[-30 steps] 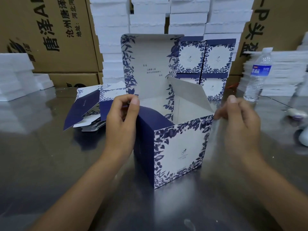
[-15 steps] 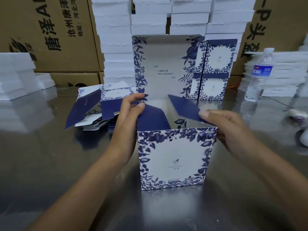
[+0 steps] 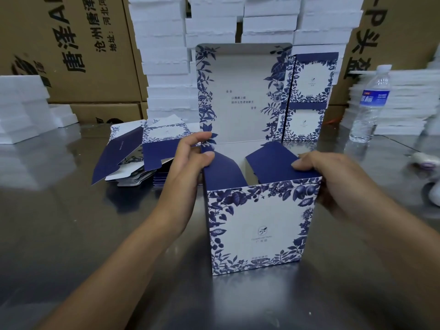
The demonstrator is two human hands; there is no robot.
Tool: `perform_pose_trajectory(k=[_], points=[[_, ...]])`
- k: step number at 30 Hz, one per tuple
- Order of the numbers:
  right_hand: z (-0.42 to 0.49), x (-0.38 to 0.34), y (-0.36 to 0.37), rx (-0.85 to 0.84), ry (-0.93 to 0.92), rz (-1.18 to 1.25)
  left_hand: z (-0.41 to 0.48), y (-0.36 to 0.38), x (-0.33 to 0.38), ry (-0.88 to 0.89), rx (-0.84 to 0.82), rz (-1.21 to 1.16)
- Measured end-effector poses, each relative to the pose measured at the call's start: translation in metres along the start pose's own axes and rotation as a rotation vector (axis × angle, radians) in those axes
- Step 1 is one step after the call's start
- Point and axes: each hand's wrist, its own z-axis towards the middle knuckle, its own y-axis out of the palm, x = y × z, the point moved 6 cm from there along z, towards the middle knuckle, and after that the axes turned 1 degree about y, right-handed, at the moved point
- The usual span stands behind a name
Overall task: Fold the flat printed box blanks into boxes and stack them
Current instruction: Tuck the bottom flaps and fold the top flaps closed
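Standing upright mid-desk [image 3: 71, 234], the box [image 3: 259, 229] has its lid [image 3: 242, 91] raised. The left hand [image 3: 188, 167] pinches the left flap [image 3: 223, 172]. The right hand [image 3: 333, 179] curls over the right flap [image 3: 271, 160]. Flat blanks [image 3: 133, 153] lie behind, beside two stacked boxes [image 3: 309, 98].

Raised lid [image 3: 242, 91] blocks rear; blanks [image 3: 164, 135] crowd left.
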Motion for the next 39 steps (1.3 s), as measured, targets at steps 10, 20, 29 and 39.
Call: perform_pose_trajectory(k=[10, 20, 29, 39], points=[[-0.012, -0.003, -0.006, 0.083, 0.035, 0.055, -0.004, 0.012, 0.003, 0.024, -0.095, 0.013], [-0.019, -0.010, -0.003, 0.137, 0.049, 0.030, -0.005, 0.014, 0.003, 0.016, -0.100, -0.011], [-0.025, -0.025, -0.009, 0.263, 0.027, -0.052, -0.011, 0.022, 0.006, 0.034, -0.201, 0.027], [-0.025, -0.026, -0.015, 0.326, 0.016, -0.071, -0.014, 0.028, 0.005, 0.016, -0.261, 0.029]])
